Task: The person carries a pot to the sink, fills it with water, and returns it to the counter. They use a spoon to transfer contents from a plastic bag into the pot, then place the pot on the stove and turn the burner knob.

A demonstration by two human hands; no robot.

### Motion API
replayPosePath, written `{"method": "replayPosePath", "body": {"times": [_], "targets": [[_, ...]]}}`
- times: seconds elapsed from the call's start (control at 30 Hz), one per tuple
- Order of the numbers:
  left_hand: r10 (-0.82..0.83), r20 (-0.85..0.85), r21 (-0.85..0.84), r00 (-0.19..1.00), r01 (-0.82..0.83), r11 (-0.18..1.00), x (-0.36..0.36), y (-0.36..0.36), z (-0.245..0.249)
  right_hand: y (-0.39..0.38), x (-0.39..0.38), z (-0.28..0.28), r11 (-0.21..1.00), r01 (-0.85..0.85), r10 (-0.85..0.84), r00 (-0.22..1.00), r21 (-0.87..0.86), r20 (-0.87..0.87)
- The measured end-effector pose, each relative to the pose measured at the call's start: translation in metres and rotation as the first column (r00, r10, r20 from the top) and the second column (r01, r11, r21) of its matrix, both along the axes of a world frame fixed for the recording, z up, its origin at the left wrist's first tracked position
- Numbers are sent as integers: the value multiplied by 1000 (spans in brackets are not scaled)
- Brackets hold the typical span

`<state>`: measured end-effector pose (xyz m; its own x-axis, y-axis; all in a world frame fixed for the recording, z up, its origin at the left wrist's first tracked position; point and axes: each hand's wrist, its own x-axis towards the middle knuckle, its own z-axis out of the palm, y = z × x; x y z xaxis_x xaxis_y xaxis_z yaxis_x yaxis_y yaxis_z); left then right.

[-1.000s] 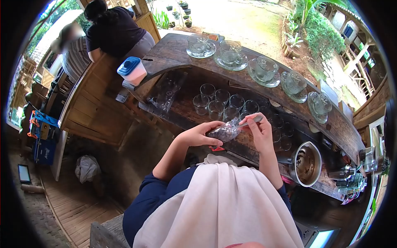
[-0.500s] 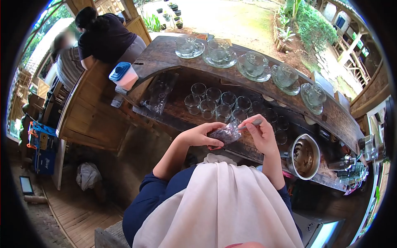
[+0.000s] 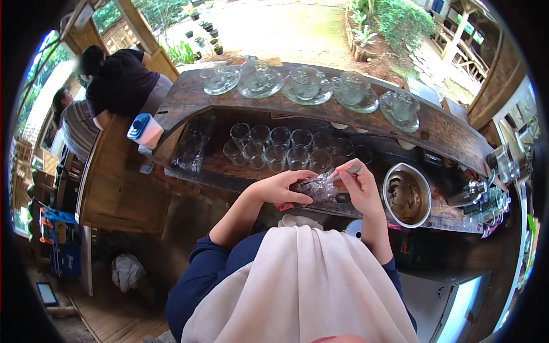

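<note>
My left hand [image 3: 283, 188] is wrapped round a clear plastic bag [image 3: 320, 186] with dark contents and a bit of red at its lower end. My right hand [image 3: 359, 187] pinches what looks like a metal spoon [image 3: 354, 170]; its handle end sticks out above the fingers. The spoon's other end is hidden at the bag's opening, where my right fingertips meet the crinkled plastic. Just beyond both hands, several clear glasses [image 3: 275, 154] stand in rows on the lower wooden shelf. To the right of my right hand is a metal pot [image 3: 423, 197] with brown residue inside.
Glass cups on saucers [image 3: 307, 86] line the raised wooden counter [image 3: 189, 86]. A blue-lidded container [image 3: 146, 131] stands at its left end. Metal and glass vessels [image 3: 470, 195] are at the right. Two people [image 3: 123, 77] are at the far left.
My view has turned, so the counter, glasses and pot appear further left and the pot higher. Both hands keep nearly the same grip on the bag and spoon.
</note>
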<state>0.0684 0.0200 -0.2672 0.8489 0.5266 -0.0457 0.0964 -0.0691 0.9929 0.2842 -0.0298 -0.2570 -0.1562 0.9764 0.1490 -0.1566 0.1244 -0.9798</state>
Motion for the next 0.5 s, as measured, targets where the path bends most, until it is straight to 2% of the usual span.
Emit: {"method": "replayPosePath", "body": {"times": [0.13, 0.2, 0.23, 0.3, 0.33, 0.4, 0.5], "targets": [[-80, 13, -52, 997, 81, 995, 30, 4, 2, -17, 27, 13, 992, -4, -7, 996, 124, 89], [-163, 70, 214, 984, 144, 966, 48, 8, -6, -20, 44, 9, 986, 17, -36, 993, 165, 110], [-177, 69, 215, 982, 159, 964, 55, 9, -8, -23, 51, 9, 986, 32, -50, 993, 166, 108], [-227, -8, 69, 974, 227, 971, 71, 10, -1, -28, 65, 9, 988, 86, -88, 996, 125, 11], [-242, -8, 70, 970, 242, 968, 80, 9, 4, -29, 74, 3, 990, 112, -108, 993, 90, -50], [-264, -63, -96, 963, 257, 962, 100, 7, 15, -32, 90, 0, 986, 159, -154, 984, 48, -92], [-307, -124, -112, 944, 294, 949, 131, 10, 22, -39, 114, -2, 969, 246, -246, 958, -19, -145]]}}
